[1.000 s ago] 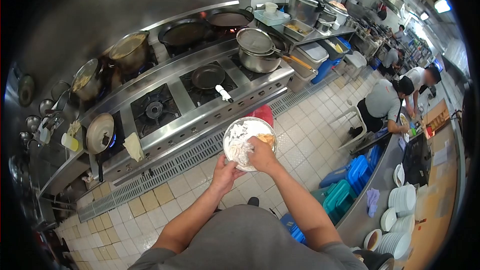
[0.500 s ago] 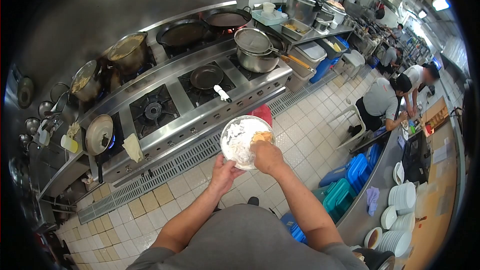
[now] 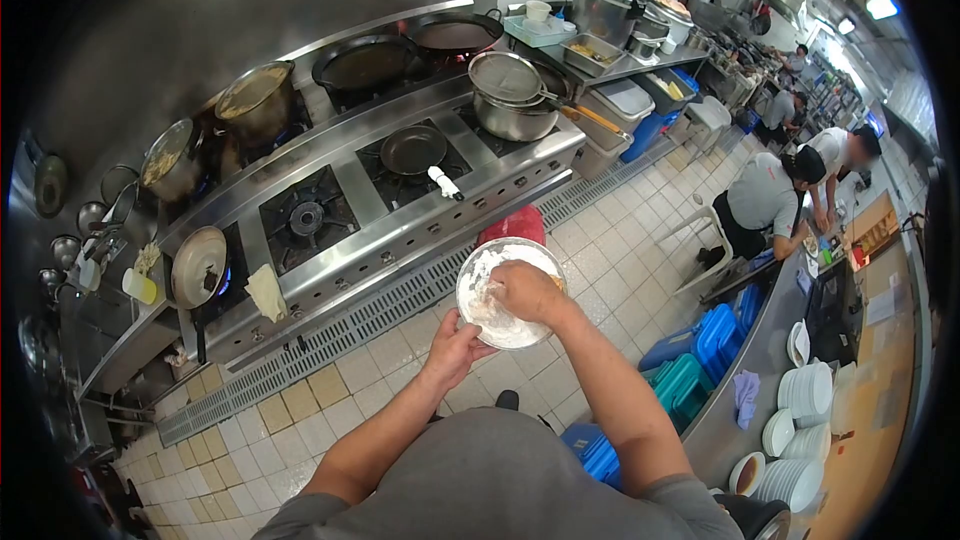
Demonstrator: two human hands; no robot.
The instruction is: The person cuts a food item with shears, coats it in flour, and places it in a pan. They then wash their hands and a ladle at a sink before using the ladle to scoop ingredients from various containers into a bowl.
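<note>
A round metal bowl (image 3: 515, 343) holding white flour-like powder (image 3: 480, 275) is held in front of my body, above the floor. My left hand (image 3: 457, 350) grips its near left rim, thumb on the inner side. Inside the bowl, my right hand (image 3: 528, 292) has its fingers bunched and pointing down into the powder. Whatever those fingers hold, if anything, is hidden. A sliver of an orange-yellow piece of food (image 3: 559, 283) shows at the bowl's right side, mostly behind my right hand.
A steel stove (image 3: 400, 225) stands ahead, with a small black pan (image 3: 413, 150), a pot under a strainer (image 3: 508, 78) and a pan over a blue flame (image 3: 199, 268). At right is a counter with stacked white plates (image 3: 803, 393). A seated person (image 3: 757, 192) works beyond it.
The bowl has shifted slightly right and down. My right hand has moved from the orange-yellow food on the right side to the powder in the bowl's middle.
</note>
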